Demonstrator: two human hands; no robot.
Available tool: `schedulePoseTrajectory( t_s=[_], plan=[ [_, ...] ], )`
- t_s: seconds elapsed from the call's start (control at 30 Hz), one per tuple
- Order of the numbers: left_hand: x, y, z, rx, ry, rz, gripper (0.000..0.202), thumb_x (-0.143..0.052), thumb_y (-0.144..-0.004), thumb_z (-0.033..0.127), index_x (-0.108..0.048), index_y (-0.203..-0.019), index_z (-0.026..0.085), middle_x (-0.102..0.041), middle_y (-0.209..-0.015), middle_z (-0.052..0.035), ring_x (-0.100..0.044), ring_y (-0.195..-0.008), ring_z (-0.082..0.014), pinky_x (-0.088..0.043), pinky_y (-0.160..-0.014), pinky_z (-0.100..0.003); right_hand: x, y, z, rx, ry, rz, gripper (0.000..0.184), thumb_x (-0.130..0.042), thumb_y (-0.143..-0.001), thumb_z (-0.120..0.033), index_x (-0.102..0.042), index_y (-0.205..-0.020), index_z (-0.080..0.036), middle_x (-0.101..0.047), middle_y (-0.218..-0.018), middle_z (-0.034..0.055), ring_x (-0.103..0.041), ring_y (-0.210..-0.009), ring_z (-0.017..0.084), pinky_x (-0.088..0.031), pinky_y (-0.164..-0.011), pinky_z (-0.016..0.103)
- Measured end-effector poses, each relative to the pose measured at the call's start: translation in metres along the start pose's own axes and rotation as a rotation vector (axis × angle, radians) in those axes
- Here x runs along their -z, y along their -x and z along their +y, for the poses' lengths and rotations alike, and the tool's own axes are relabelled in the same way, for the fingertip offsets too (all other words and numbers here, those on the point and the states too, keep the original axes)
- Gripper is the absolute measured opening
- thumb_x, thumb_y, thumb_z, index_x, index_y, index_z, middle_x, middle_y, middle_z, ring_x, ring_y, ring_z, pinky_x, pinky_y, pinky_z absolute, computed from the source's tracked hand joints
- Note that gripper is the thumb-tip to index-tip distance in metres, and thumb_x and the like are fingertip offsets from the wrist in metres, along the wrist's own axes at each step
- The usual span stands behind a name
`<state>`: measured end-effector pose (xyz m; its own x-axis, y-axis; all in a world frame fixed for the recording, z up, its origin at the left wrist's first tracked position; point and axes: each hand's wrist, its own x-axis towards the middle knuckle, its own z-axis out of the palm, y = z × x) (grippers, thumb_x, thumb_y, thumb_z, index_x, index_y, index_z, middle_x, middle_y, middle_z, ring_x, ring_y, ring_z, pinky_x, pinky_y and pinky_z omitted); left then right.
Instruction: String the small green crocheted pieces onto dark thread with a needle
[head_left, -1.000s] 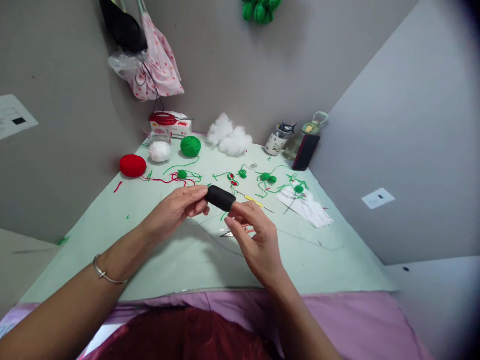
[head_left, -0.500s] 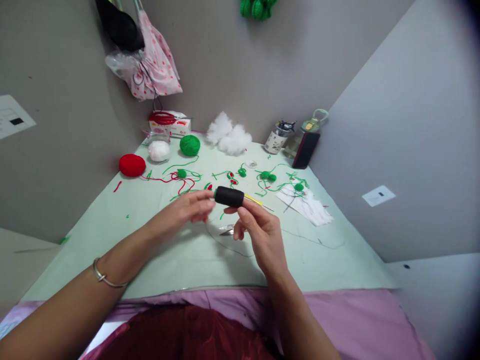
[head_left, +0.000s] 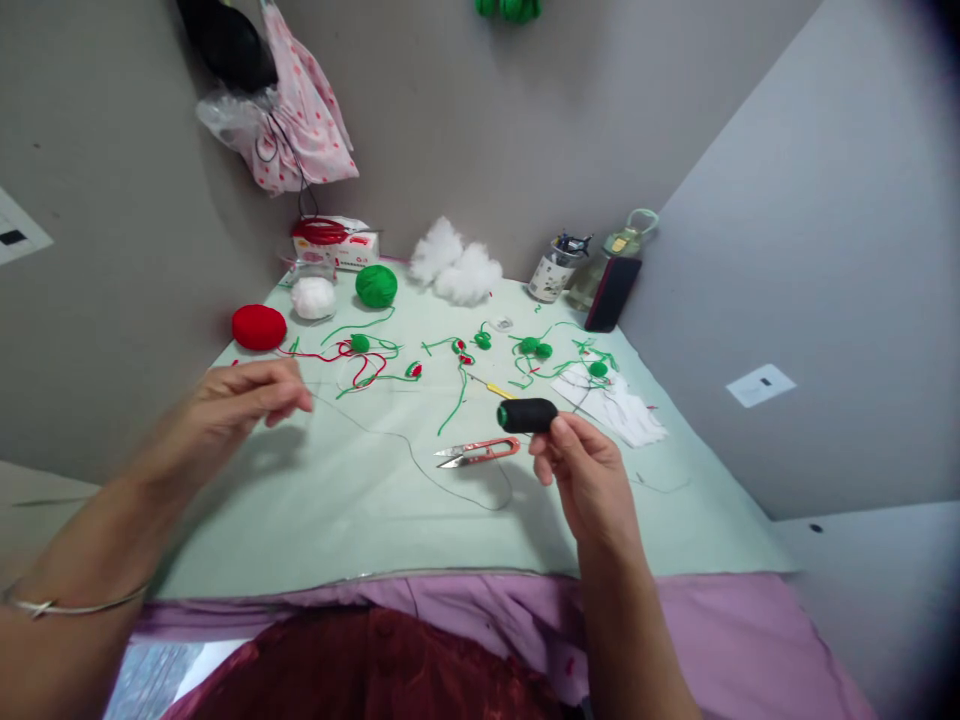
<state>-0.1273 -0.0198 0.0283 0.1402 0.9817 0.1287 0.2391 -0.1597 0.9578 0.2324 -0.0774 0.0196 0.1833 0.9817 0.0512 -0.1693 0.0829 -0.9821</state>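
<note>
My right hand [head_left: 581,470] is closed round a black thread spool [head_left: 527,414], holding it above the pale green table [head_left: 315,510]. My left hand [head_left: 236,400] is out to the left, fingers pinched on the end of a thin black thread [head_left: 409,450] that sags from it across the table toward the spool. Small red-handled thread snips [head_left: 480,452] lie on the table just left of my right hand.
Red [head_left: 259,327], white [head_left: 313,297] and green [head_left: 376,285] yarn balls sit at the back left, white stuffing [head_left: 457,268] at the back centre. Small green crochet pieces [head_left: 536,350] and yarn scraps lie mid-table, with a crochet hook [head_left: 491,387], white paper [head_left: 619,410], a jar [head_left: 553,275] and a dark phone [head_left: 613,293].
My hands have drawn apart: the left has pulled leftward with the thread end, the right has moved right with the spool. The snips are now uncovered.
</note>
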Motion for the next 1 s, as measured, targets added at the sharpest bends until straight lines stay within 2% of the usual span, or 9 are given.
schedulePoseTrajectory(
  t_s=[0.13, 0.27, 0.37, 0.43, 0.6, 0.7, 0.73, 0.8, 1.0],
  plan=[
    [0.042, 0.004, -0.025, -0.034, -0.294, 0.267, 0.021, -0.068, -0.085, 0.042, -0.076, -0.077, 0.024, -0.064, -0.077, 0.0035, -0.049, -0.07, -0.0126, -0.038, -0.061, -0.024, 0.031, 0.002, -0.004, 0.027, -0.026, 0.192, 0.03, -0.083, -0.075, -0.043, -0.069, -0.075, -0.017, -0.064, -0.063, -0.0004, -0.05, -0.045, 0.006, -0.037, -0.044, 0.019],
    [0.051, -0.005, -0.034, -0.15, -0.612, 0.212, 0.023, -0.074, -0.078, 0.045, -0.076, -0.083, 0.022, -0.055, -0.072, 0.0078, -0.047, -0.066, -0.008, -0.03, -0.055, -0.019, 0.048, 0.005, -0.011, 0.077, -0.015, 0.318, 0.028, -0.084, -0.073, -0.039, -0.068, -0.077, -0.017, -0.063, -0.06, -0.0005, -0.048, -0.044, 0.007, -0.037, -0.043, 0.02],
    [0.018, -0.011, -0.008, -0.184, -0.574, 0.204, 0.037, -0.081, -0.075, 0.039, -0.075, -0.109, 0.025, -0.06, -0.088, 0.0046, -0.053, -0.073, -0.0105, -0.04, -0.065, -0.021, 0.037, 0.008, -0.015, 0.089, 0.023, 0.269, 0.026, -0.081, -0.077, -0.04, -0.069, -0.078, -0.017, -0.062, -0.06, -0.0006, -0.047, -0.043, 0.007, -0.037, -0.042, 0.021],
    [-0.02, -0.011, 0.018, -0.152, -0.428, 0.066, 0.048, -0.074, -0.085, 0.042, -0.067, -0.13, 0.028, -0.063, -0.095, 0.0006, -0.057, -0.08, -0.0138, -0.045, -0.076, -0.026, 0.02, 0.011, -0.016, 0.081, 0.042, 0.196, 0.025, -0.078, -0.081, -0.04, -0.07, -0.079, -0.017, -0.062, -0.06, -0.0008, -0.048, -0.043, 0.007, -0.037, -0.042, 0.021],
    [-0.112, -0.007, 0.054, 0.011, 0.191, -0.53, 0.084, -0.083, -0.077, 0.036, -0.044, -0.152, 0.033, -0.068, -0.108, -0.0049, -0.064, -0.091, -0.0187, -0.052, -0.085, -0.034, -0.02, 0.022, -0.02, 0.089, 0.042, -0.037, 0.02, -0.071, -0.09, -0.038, -0.075, -0.09, -0.019, -0.064, -0.064, -0.0011, -0.05, -0.046, 0.007, -0.04, -0.046, 0.022],
    [-0.131, -0.011, 0.049, 0.048, 0.32, -0.782, 0.044, -0.072, -0.087, 0.038, -0.066, -0.128, 0.023, -0.07, -0.094, -0.0049, -0.064, -0.083, -0.018, -0.052, -0.081, -0.034, -0.025, 0.023, -0.023, 0.11, 0.037, -0.094, 0.019, -0.069, -0.092, -0.038, -0.075, -0.094, -0.019, -0.065, -0.066, -0.0009, -0.051, -0.047, 0.008, -0.041, -0.048, 0.023],
    [-0.129, -0.013, 0.045, 0.038, 0.289, -0.789, 0.03, -0.064, -0.093, 0.042, -0.073, -0.112, 0.02, -0.068, -0.084, -0.0038, -0.062, -0.078, -0.0168, -0.05, -0.079, -0.033, -0.022, 0.022, -0.024, 0.115, 0.035, -0.08, 0.019, -0.07, -0.091, -0.038, -0.075, -0.092, -0.019, -0.065, -0.065, -0.001, -0.051, -0.047, 0.008, -0.041, -0.048, 0.023],
    [-0.11, -0.019, 0.038, -0.02, 0.18, -0.661, 0.037, -0.055, -0.098, 0.047, -0.075, -0.086, 0.019, -0.058, -0.064, -0.0003, -0.055, -0.066, -0.0143, -0.047, -0.072, -0.029, -0.011, 0.019, -0.024, 0.117, 0.028, -0.021, 0.02, -0.072, -0.089, -0.038, -0.074, -0.087, -0.019, -0.064, -0.062, -0.0011, -0.049, -0.045, 0.008, -0.04, -0.046, 0.023],
    [-0.001, -0.032, 0.007, -0.153, 0.076, 0.035, 0.026, -0.058, -0.098, 0.034, -0.068, -0.08, 0.02, -0.051, -0.061, 0.008, -0.043, -0.059, -0.0065, -0.03, -0.057, -0.024, 0.038, 0.013, -0.018, 0.117, 0.036, 0.205, 0.024, -0.079, -0.08, -0.039, -0.072, -0.077, -0.017, -0.061, -0.058, -0.0003, -0.048, -0.044, 0.008, -0.038, -0.044, 0.021]
  ],
)
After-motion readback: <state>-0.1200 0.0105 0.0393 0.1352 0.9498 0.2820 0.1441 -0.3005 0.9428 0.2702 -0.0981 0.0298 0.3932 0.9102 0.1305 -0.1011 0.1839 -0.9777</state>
